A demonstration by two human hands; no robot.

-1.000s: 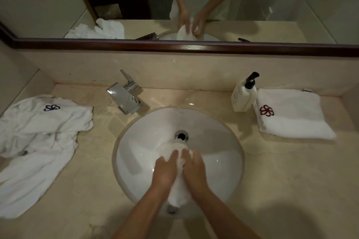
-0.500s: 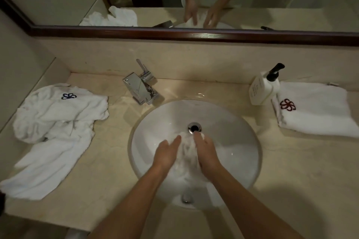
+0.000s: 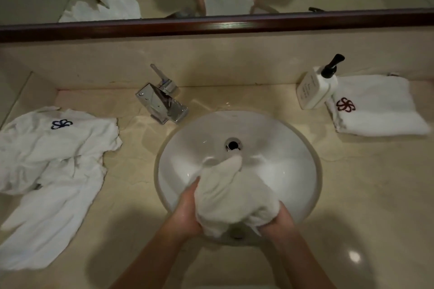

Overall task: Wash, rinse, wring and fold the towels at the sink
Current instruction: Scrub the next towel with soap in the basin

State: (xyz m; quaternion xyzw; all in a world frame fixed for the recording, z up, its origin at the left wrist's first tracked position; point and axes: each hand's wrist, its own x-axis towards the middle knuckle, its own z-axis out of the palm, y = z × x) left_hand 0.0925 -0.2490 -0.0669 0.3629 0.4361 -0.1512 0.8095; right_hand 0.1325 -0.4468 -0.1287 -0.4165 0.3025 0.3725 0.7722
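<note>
Both hands now hold the wet white terry towel (image 3: 231,195) spread between them over the round white ceramic sink basin (image 3: 293,148). Half a second ago the cloth was a narrow bunch pressed between the palms near the drain; it has since been opened out and lifted toward the near rim. The left hand (image 3: 187,209) grips the towel's left edge with its fingers curled into the cloth, and the right hand (image 3: 280,220) grips the right edge the same way, so neither hand is free. A pointed corner of the towel trails down toward the dark metal drain hole (image 3: 233,144).

The square chrome faucet (image 3: 162,104) shows no running stream. That, with the cloth pulled open, suggests the scrubbing of this towel is over and it is being checked or readied for wringing or folding; which of the two I cannot tell.

On the beige marble counter (image 3: 364,195), a crumpled white towel with a blue flower emblem (image 3: 47,148) lies to the left with more loose white cloth, apparently waiting. A folded white towel with a red flower emblem (image 3: 375,105) sits to the right, just beside a white pump bottle with a black nozzle (image 3: 314,89), and looks finished.
</note>
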